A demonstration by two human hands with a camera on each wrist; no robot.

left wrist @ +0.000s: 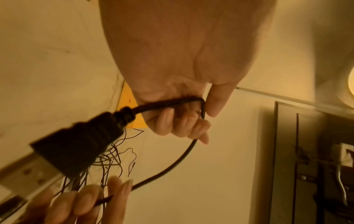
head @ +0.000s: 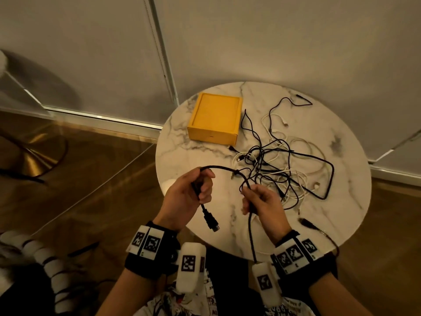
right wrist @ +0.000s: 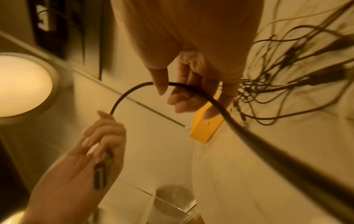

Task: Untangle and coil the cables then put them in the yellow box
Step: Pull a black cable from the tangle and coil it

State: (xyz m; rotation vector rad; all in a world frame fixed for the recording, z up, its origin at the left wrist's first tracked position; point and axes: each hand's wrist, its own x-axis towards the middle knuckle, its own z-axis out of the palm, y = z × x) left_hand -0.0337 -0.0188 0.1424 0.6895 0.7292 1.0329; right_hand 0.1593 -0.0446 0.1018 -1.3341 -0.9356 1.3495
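A thick black cable [head: 225, 167] arcs between my two hands above the near edge of the round marble table [head: 182, 142]. My left hand [head: 199, 189] grips it just behind its large black plug [head: 210, 221], which hangs down below the fist. In the left wrist view the fingers [left wrist: 180, 122] curl round the cable and the plug [left wrist: 76, 145] looms close. My right hand [head: 256, 198] grips the same cable further along; from there it drops toward my lap. A tangle of black and white cables [head: 284, 165] lies on the table beyond. The yellow box [head: 215, 118] stands at the back left.
Another black plug [head: 306, 223] lies near the table's front right edge, its lead running off the rim. White walls stand close behind the table. A brass chair base [head: 34, 160] sits on the wooden floor at the left. A round lamp [right wrist: 23, 84] glows in the right wrist view.
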